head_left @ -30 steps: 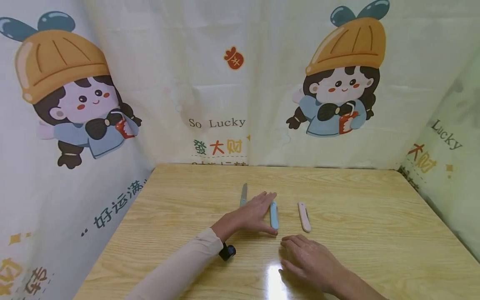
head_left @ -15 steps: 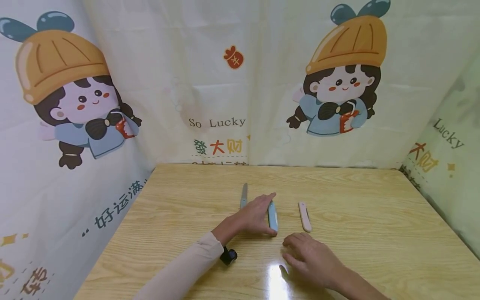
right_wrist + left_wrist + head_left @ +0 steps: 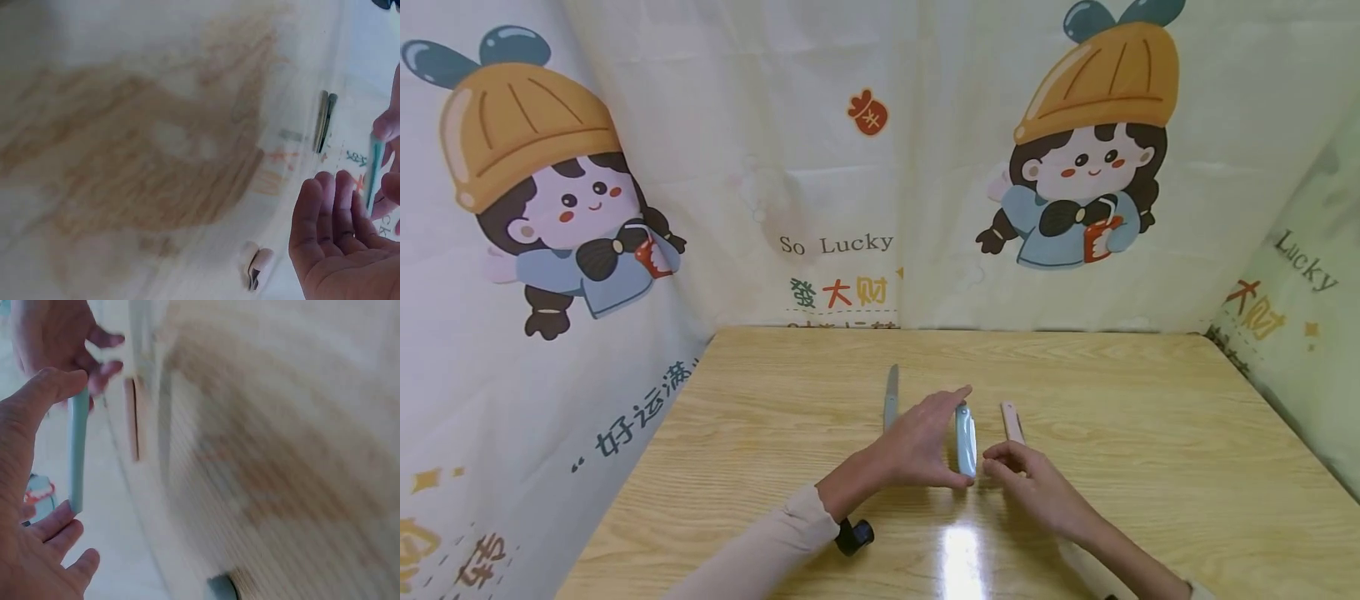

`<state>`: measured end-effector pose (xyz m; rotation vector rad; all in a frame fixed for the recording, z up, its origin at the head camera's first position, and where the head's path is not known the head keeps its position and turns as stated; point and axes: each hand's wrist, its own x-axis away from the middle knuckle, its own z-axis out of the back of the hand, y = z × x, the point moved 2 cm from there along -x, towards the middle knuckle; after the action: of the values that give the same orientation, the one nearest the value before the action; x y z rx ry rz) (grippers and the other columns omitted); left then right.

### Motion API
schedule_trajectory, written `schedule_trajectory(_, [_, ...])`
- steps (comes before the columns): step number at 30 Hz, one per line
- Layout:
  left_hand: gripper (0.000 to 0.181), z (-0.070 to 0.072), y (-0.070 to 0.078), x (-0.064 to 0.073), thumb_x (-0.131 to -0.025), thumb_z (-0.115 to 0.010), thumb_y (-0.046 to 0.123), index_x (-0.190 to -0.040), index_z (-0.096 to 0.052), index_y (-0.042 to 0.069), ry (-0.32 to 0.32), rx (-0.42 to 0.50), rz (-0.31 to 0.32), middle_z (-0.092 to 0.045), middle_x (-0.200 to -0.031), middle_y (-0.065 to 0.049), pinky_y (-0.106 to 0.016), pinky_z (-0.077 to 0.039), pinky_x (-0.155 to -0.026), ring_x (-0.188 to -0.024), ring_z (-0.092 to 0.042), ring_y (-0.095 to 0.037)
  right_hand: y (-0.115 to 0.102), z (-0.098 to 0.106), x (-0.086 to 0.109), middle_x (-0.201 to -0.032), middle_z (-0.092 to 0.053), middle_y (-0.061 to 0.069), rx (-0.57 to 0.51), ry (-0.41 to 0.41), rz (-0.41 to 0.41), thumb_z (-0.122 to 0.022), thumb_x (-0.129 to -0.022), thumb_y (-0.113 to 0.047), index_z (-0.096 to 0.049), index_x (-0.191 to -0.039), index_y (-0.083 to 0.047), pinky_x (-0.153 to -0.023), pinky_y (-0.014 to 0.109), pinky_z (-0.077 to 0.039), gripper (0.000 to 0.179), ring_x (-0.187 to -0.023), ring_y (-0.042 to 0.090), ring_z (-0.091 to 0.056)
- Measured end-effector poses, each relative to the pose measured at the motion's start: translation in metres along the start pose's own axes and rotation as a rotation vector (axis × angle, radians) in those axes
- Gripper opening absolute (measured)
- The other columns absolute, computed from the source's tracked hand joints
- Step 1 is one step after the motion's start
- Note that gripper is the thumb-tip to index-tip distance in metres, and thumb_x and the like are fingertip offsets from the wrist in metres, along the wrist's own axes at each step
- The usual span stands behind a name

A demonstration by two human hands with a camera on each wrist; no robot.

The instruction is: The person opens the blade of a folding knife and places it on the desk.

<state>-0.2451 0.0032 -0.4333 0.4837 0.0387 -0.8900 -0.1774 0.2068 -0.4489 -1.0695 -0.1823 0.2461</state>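
Observation:
My left hand (image 3: 917,442) holds a light blue folding knife (image 3: 966,442) by its two ends, thumb at the near end and fingers at the far one. A pale metal edge shows along the knife's right side. In the left wrist view the same blue knife (image 3: 77,450) spans thumb and fingertip. Just to its right is my right hand (image 3: 1037,492), fingers loosely bent with nothing in them; the right wrist view shows its palm (image 3: 350,262). Partly behind that hand lies a pink folding knife (image 3: 1012,422). A grey-green knife (image 3: 891,396), blade extended, lies left, its near end hidden.
The wooden table (image 3: 1150,400) reaches back to a printed curtain (image 3: 940,167), which also hangs along both sides. A black wrist device (image 3: 855,536) sits under my left wrist. Light glares off the tabletop in front of the hands.
My left hand has gripped the blue knife, turned it slightly, and brought it up and rightward. My right hand has moved forward beside it, overlapping the pink knife.

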Motion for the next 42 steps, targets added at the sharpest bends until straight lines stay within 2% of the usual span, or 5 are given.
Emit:
schedule_trajectory(17, [0.128, -0.006, 0.025, 0.015, -0.067, -0.092, 0.051, -0.163, -0.015, 0.013, 0.047, -0.016, -0.093, -0.045, -0.147, -0.007, -0.027, -0.04, -0.107, -0.133, -0.045, -0.015, 0.002, -0.004, 0.002, -0.096, -0.066, 0.011, -0.165, -0.128, 0.086, -0.053, -0.107, -0.016, -0.065, -0.106, 0.006, -0.069, 0.033, -0.056, 0.025, -0.086, 0.023, -0.063])
schedule_trajectory(20, [0.125, -0.006, 0.023, 0.017, -0.072, -0.09, 0.053, -0.164, -0.011, 0.018, 0.014, 0.157, 0.004, -0.038, -0.153, -0.004, -0.029, -0.044, -0.104, -0.134, -0.044, -0.014, 0.001, -0.003, 0.0, -0.093, -0.066, 0.009, -0.149, -0.117, 0.11, -0.054, -0.106, -0.014, -0.065, -0.101, 0.004, -0.068, 0.03, -0.055, 0.022, -0.083, 0.018, -0.062])
schedule_trajectory(25, [0.099, -0.01, 0.015, 0.018, -0.088, -0.083, 0.034, -0.163, -0.019, 0.024, 0.011, 0.695, 0.218, -0.05, -0.142, -0.001, -0.03, -0.056, -0.082, -0.109, -0.063, -0.009, -0.001, -0.004, -0.001, -0.089, -0.065, 0.008, -0.136, -0.104, 0.114, -0.055, -0.106, -0.014, -0.066, -0.099, 0.002, -0.066, 0.027, -0.051, 0.02, -0.079, 0.017, -0.06])
schedule_trajectory(30, [0.072, -0.02, 0.009, 0.019, -0.096, -0.072, 0.007, -0.157, -0.035, 0.011, 0.032, 1.04, 0.269, -0.067, -0.111, -0.005, -0.035, -0.059, -0.073, -0.085, -0.071, -0.014, -0.001, -0.008, -0.002, -0.09, -0.064, 0.007, -0.151, -0.092, 0.107, -0.055, -0.106, -0.013, -0.064, -0.098, 0.003, -0.069, 0.026, -0.05, 0.02, -0.081, 0.017, -0.061])
schedule_trajectory(42, [0.063, -0.022, 0.011, 0.023, -0.097, -0.067, -0.003, -0.154, -0.04, 0.001, -0.014, 1.163, 0.264, -0.071, -0.091, -0.009, -0.048, -0.06, -0.068, -0.069, -0.069, -0.018, -0.005, -0.014, -0.001, -0.09, -0.06, 0.009, -0.196, -0.115, 0.102, -0.054, -0.104, -0.008, -0.058, -0.094, 0.004, -0.07, 0.025, -0.049, 0.016, -0.082, 0.015, -0.059])
